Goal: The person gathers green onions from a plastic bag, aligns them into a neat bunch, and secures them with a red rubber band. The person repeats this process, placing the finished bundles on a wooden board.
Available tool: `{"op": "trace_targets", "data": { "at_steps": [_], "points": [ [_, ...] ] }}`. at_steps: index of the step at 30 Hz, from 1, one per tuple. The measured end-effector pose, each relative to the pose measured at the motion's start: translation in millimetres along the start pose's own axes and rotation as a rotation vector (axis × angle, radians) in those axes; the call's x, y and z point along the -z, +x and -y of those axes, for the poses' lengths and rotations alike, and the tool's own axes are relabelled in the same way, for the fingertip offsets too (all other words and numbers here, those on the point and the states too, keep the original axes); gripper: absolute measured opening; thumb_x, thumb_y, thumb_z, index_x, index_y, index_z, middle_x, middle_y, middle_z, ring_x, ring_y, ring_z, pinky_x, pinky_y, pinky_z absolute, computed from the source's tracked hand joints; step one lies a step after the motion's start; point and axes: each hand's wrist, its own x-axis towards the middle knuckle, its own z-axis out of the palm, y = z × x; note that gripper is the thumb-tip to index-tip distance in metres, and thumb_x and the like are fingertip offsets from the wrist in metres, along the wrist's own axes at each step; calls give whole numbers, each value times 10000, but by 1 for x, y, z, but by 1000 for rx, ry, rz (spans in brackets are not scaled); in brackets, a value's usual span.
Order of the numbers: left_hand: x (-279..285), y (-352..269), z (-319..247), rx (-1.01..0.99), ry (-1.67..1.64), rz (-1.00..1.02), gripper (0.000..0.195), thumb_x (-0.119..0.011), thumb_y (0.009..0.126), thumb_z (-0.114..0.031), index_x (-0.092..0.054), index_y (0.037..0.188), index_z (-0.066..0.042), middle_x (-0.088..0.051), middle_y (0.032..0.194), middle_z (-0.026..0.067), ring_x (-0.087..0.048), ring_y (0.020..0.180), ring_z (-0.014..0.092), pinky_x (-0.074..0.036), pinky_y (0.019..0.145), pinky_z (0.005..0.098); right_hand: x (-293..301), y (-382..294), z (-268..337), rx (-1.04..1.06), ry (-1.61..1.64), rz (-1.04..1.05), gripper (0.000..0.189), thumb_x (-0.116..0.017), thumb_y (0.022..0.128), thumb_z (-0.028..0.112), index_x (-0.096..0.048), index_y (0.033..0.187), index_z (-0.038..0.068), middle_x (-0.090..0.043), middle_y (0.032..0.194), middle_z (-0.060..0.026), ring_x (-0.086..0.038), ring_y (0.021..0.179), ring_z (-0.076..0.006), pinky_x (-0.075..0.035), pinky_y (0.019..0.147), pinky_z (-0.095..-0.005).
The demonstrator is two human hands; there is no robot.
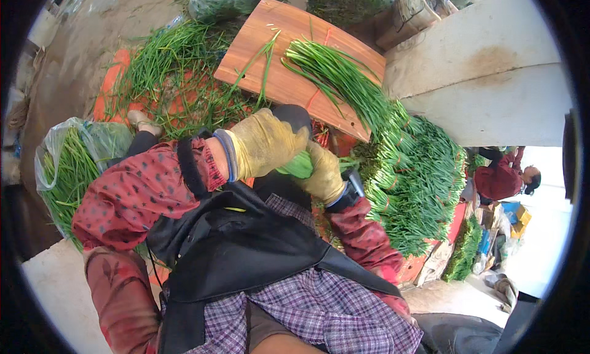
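Note:
My left hand [267,144], in a worn yellow glove, has its fingers curled at the near end of a bunch of green chives [297,165]; what lies inside them is hidden. Gloved alike, my right hand [324,173] is closed around that bunch, and leaves stick out on its far side. A dark rounded thing [292,116] shows just beyond my left fingers. On a wood-grain board [251,45] in front lie a larger pile of loose chives [336,73], a few stray stalks and red bands [313,98].
Banded chive bundles [415,183] are stacked at the right. Loose chives [170,54] lie over orange-red crates [120,70] at the left, near an open plastic bag of chives [69,169]. A pale panel [484,63] stands upper right. Farther right is another person [500,179].

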Motion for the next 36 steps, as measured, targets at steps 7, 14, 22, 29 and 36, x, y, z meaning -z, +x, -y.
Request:
{"op": "trace_targets", "data": {
  "at_steps": [7,14,22,29,36],
  "points": [
    [-12,-14,55,439,-276,-545,878,-769,731,-201,-351,1489,-55,-599,1249,159,-605,1086,343,-483,929,422,105,90,-75,-37,-136,-44,612,-833,680,264,-612,1233,123,-702,936,-176,-686,905,-373,-555,782,-444],
    [-144,-107,44,893,-675,-322,617,-696,832,-223,-496,1396,-74,-641,1137,184,-646,988,327,-522,852,403,136,222,-161,-152,-560,9,573,-775,739,271,-591,1267,144,-692,1056,-185,-659,1017,-365,-525,864,-444],
    [-199,-158,-1,1172,-833,-81,550,-664,839,-256,-546,1333,-44,-658,1019,166,-650,936,323,-520,814,409,40,285,-264,-362,-528,257,1055,-807,679,476,-274,1539,179,-612,1262,-221,-591,1158,-401,-461,993,-465],
    [-212,-163,-7,984,-732,-31,514,-663,823,-292,-566,1269,-57,-656,946,159,-644,865,351,-500,776,462,63,296,-243,-239,-533,265,1145,-860,616,469,-264,1541,151,-588,1291,-243,-575,1196,-381,-454,1013,-431],
    [-205,-165,-2,1059,-845,95,490,-631,862,-285,-578,1276,-29,-670,1039,194,-639,965,382,-514,838,436,-46,314,-129,-164,-512,234,459,-545,922,507,-690,1105,111,-695,1015,-187,-662,963,-354,-501,863,-454]
  ]
}}
